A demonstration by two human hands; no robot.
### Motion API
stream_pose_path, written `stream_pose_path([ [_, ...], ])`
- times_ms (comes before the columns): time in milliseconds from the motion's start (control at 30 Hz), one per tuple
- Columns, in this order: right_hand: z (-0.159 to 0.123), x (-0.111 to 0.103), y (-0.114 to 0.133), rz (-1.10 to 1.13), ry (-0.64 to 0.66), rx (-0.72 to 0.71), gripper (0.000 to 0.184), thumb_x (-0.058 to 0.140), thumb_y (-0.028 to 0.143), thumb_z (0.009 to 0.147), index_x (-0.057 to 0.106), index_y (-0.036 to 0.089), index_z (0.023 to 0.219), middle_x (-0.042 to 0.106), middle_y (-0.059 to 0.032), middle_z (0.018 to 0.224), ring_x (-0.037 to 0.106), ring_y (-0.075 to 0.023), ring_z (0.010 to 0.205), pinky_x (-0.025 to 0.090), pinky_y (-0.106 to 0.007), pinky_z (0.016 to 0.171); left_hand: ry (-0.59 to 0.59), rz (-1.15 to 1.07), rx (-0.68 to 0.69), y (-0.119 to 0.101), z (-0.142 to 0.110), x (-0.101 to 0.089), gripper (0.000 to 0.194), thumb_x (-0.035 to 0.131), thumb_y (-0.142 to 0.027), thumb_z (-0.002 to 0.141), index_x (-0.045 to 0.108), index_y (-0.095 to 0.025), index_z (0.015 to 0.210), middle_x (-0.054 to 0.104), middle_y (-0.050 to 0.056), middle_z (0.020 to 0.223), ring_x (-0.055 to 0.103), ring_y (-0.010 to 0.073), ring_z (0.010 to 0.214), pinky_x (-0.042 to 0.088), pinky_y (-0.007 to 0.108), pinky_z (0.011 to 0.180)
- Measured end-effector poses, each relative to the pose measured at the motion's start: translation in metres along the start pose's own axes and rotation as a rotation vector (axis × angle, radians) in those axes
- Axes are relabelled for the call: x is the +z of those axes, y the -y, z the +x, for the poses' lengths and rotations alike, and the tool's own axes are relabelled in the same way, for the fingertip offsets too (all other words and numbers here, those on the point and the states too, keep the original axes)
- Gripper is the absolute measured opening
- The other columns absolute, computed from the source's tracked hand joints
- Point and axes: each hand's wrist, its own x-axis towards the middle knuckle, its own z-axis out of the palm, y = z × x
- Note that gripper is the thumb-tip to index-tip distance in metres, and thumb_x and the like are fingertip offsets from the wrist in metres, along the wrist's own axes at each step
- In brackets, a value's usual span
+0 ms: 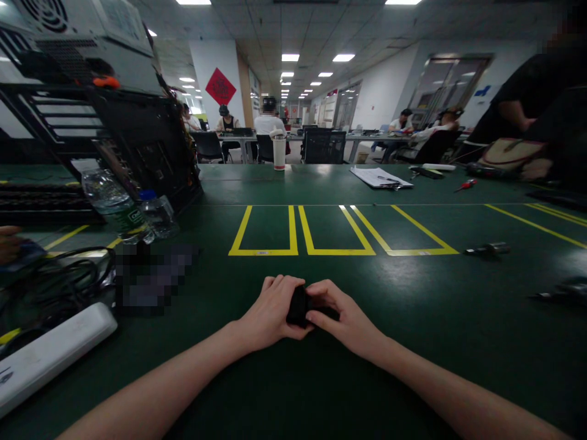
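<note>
Between my hands is a small black blocky object (298, 307), held low over the green table (275, 391). My left hand (274, 307) wraps round its left side, with the thumb underneath at the near edge. On the other side, my right hand (340, 315) pinches a dark narrower part at the right end with thumb and fingers. Whether that part is a piece of the same object, I cannot tell. My fingers cover much of it, and its exact kind does not show.
Yellow tape outlines (263, 252) mark the table ahead. Leftward are a white power strip (59, 351), tangled cables, plastic bottles (112, 205) and a black computer chassis (151, 140). A clipboard (376, 177), white cup (279, 153) and dark tools (488, 249) lie beyond. A person (513, 91) stands right.
</note>
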Motion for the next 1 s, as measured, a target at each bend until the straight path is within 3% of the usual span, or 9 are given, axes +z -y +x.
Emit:
stream_pose_path([
  [300, -0.0001, -0.0036, -0.0047, -0.032, 0.026, -0.053, 0.033, 0.06, 0.016, 0.073, 0.045, 0.023, 0.102, 0.044, -0.0027, 0.109, 0.049, -0.0165, 0.102, 0.042, -0.037, 0.091, 0.003, -0.006, 0.005, 0.0001, -0.0006, -0.0004, 0.053, 0.064, -0.032, 0.069, 0.037, -0.02, 0.113, 0.049, 0.005, 0.104, 0.047, 0.0211, 0.092, 0.034, 0.035, 0.082],
  [467, 0.0011, -0.0027, -0.0039, 0.017, 0.027, -0.047, 0.024, 0.055, 0.015, 0.077, 0.047, 0.023, 0.099, 0.047, -0.0019, 0.103, 0.052, -0.0149, 0.097, 0.046, -0.035, 0.087, 0.0, 0.004, 0.005, 0.0, -0.0011, -0.001, 0.053, 0.064, -0.032, 0.069, 0.037, -0.02, 0.112, 0.049, 0.005, 0.102, 0.047, 0.0213, 0.091, 0.034, 0.035, 0.081],
  [633, 0.0001, -0.0033, 0.0033, -0.018, 0.037, 0.007, 0.034, 0.056, 0.016, 0.076, 0.043, 0.022, 0.107, 0.049, -0.0032, 0.104, 0.05, -0.0171, 0.1, 0.043, -0.04, 0.091, -0.001, 0.007, 0.012, 0.0002, -0.0015, -0.0008, 0.053, 0.063, -0.032, 0.069, 0.036, -0.022, 0.114, 0.05, 0.005, 0.104, 0.047, 0.0218, 0.093, 0.034, 0.035, 0.081],
  [800, -0.0014, -0.0065, 0.0017, -0.085, 0.046, -0.043, 0.035, 0.059, 0.015, 0.073, 0.045, 0.023, 0.103, 0.044, -0.0025, 0.11, 0.047, -0.0176, 0.103, 0.042, -0.038, 0.092, 0.001, 0.01, -0.003, 0.001, -0.0012, 0.0003, 0.053, 0.064, -0.034, 0.069, 0.037, -0.021, 0.113, 0.05, 0.005, 0.104, 0.047, 0.0219, 0.092, 0.035, 0.036, 0.081],
  [1000, 0.002, -0.0024, -0.004, -0.027, 0.005, -0.054, 0.022, 0.054, 0.017, 0.077, 0.046, 0.022, 0.098, 0.047, -0.0018, 0.102, 0.051, -0.0156, 0.096, 0.045, -0.036, 0.088, -0.01, 0.013, 0.006, 0.0006, -0.0017, -0.0003, 0.054, 0.064, -0.033, 0.068, 0.037, -0.02, 0.113, 0.05, 0.005, 0.102, 0.047, 0.0218, 0.091, 0.035, 0.036, 0.08],
])
